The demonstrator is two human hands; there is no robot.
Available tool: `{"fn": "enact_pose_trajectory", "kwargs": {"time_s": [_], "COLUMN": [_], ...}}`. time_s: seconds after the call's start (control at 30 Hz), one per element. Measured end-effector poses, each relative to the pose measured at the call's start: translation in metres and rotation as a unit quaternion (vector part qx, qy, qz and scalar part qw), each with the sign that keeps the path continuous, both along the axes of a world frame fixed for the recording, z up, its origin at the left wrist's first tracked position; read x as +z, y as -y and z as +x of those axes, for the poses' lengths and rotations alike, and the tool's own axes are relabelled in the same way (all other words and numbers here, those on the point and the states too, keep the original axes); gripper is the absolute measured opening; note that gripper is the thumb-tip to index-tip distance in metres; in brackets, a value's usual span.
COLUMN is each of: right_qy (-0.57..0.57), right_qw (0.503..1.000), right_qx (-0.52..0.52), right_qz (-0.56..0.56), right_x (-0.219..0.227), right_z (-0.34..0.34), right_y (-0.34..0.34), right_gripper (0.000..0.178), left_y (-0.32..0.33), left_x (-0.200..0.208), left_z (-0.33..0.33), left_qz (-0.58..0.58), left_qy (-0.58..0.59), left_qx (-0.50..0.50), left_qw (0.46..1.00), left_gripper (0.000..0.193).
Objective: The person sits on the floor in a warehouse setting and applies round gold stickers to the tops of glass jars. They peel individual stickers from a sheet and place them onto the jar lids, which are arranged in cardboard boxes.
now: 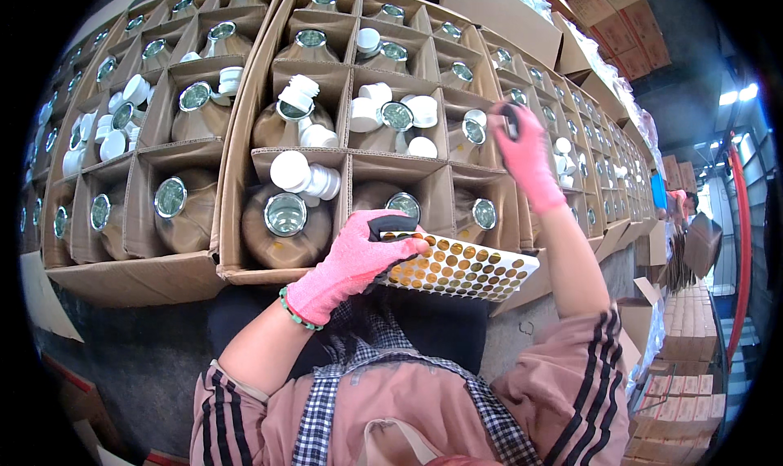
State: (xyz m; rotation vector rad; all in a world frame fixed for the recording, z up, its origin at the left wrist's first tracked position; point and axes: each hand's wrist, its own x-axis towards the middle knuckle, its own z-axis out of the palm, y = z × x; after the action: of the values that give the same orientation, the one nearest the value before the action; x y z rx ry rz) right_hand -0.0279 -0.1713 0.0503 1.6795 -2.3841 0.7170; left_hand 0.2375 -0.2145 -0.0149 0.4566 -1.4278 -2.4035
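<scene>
My left hand (pixel 356 258), in a pink glove with dark fingertips, grips a white sheet of round gold stickers (pixel 465 270) at its left edge. My right hand (pixel 526 152), gloved alike, is raised over the right side of the middle carton (pixel 236 213). Its fingers curl together beside a glass jar (pixel 473 131); motion blurs the tips, and anything between them cannot be made out. Clear wide-bellied jars stand upright and uncapped in the carton's cardboard compartments. A front jar (pixel 285 215) is left of my left hand. White caps (pixel 306 176) lie in small piles between jars.
Another divided carton of jars (pixel 130 270) stands to the left. More such cartons (pixel 587 139) run off to the right. Stacked brown boxes (pixel 677 401) are at the lower right, and others (pixel 616 25) at the far right. A red hose-like strip (pixel 742 246) hangs beyond them.
</scene>
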Motion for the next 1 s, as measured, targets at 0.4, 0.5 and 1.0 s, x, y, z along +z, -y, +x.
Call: {"fn": "enact_pose_trajectory", "kwargs": {"time_s": [0.4, 0.5, 1.0], "right_qy": [0.238, 0.203, 0.071], "right_qw": [0.964, 0.976, 0.992], "right_qx": [-0.005, 0.063, 0.095], "right_qz": [0.120, 0.052, 0.033], "right_x": [0.074, 0.067, 0.067], "right_z": [0.103, 0.104, 0.117], "right_y": [-0.114, -0.114, -0.114], "right_gripper": [0.015, 0.013, 0.014], "left_y": [-0.005, -0.005, -0.009], "left_x": [0.007, 0.005, 0.004], "left_z": [-0.003, -0.004, 0.001], "left_qz": [-0.013, -0.027, 0.002], "left_qy": [-0.012, -0.012, -0.025], "left_qx": [0.070, 0.069, 0.065], "left_qw": [0.997, 0.997, 0.998], "left_gripper": [0.013, 0.015, 0.017]}}
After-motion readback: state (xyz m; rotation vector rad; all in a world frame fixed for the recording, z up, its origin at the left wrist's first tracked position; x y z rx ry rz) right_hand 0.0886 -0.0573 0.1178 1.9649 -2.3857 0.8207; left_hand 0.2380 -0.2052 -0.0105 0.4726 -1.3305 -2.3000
